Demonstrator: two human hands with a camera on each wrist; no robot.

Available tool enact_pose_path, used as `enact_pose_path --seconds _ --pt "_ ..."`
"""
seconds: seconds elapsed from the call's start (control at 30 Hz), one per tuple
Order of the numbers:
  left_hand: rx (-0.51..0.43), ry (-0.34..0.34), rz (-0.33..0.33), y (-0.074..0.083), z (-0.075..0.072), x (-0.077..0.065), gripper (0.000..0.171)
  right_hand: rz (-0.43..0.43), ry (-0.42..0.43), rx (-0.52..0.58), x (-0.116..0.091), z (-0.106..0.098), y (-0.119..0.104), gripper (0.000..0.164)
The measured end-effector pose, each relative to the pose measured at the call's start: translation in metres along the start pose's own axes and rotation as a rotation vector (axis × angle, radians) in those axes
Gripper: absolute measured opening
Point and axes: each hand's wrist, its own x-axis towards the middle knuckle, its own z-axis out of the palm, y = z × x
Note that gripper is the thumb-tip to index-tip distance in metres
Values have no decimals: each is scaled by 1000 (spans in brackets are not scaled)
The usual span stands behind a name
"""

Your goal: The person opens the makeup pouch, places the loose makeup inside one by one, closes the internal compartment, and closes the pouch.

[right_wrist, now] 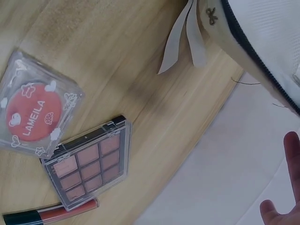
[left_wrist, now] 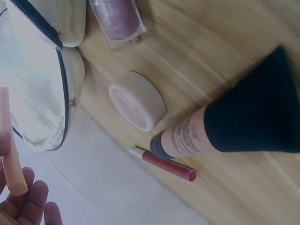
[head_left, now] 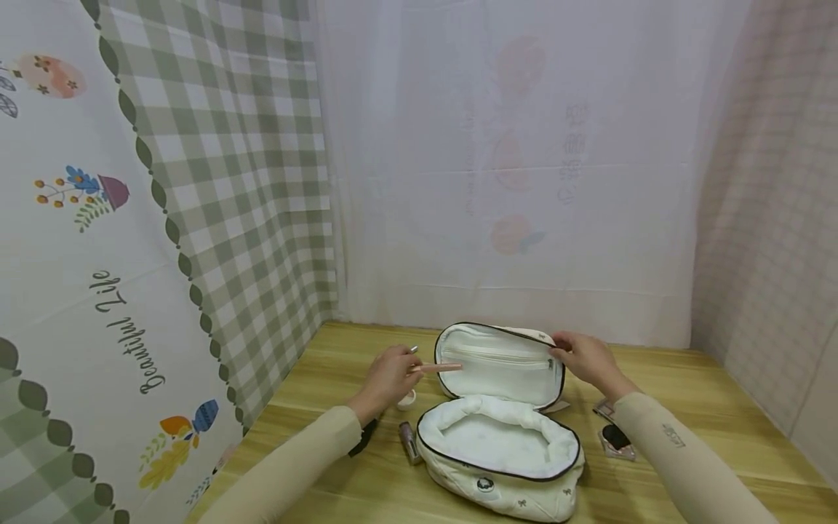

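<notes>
A white quilted makeup bag (head_left: pixel 500 502) with black zip edging stands unzipped on the table, its lid (head_left: pixel 497 375) raised at the back. My left hand (head_left: pixel 388 375) pinches a slim pale pink cosmetic stick (head_left: pixel 440 367), pointing right in front of the lid's left side. In the left wrist view, the stick (left_wrist: pixel 14 173) lies between thumb and fingers. My right hand (head_left: pixel 589 358) holds the lid's upper right edge. The right wrist view shows only two of its fingers (right_wrist: pixel 291 154), near the zip edge; its grip is out of that view.
Left of the bag lie a purple tube (left_wrist: pixel 119 21), a round white jar (left_wrist: pixel 138 101), a black-and-beige squeeze tube (left_wrist: pixel 192 133) and a red lip gloss (left_wrist: pixel 166 166). To its right are a blush compact (right_wrist: pixel 35 110), an eyeshadow palette (right_wrist: pixel 91 164) and another lip tube (right_wrist: pixel 51 214).
</notes>
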Motion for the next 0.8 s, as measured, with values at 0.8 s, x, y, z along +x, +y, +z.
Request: enact_pose_path --seconds 0.8 --pt "-72 -42 85 27 14 29 14 -42 24 -44 0 -10 -7 30"
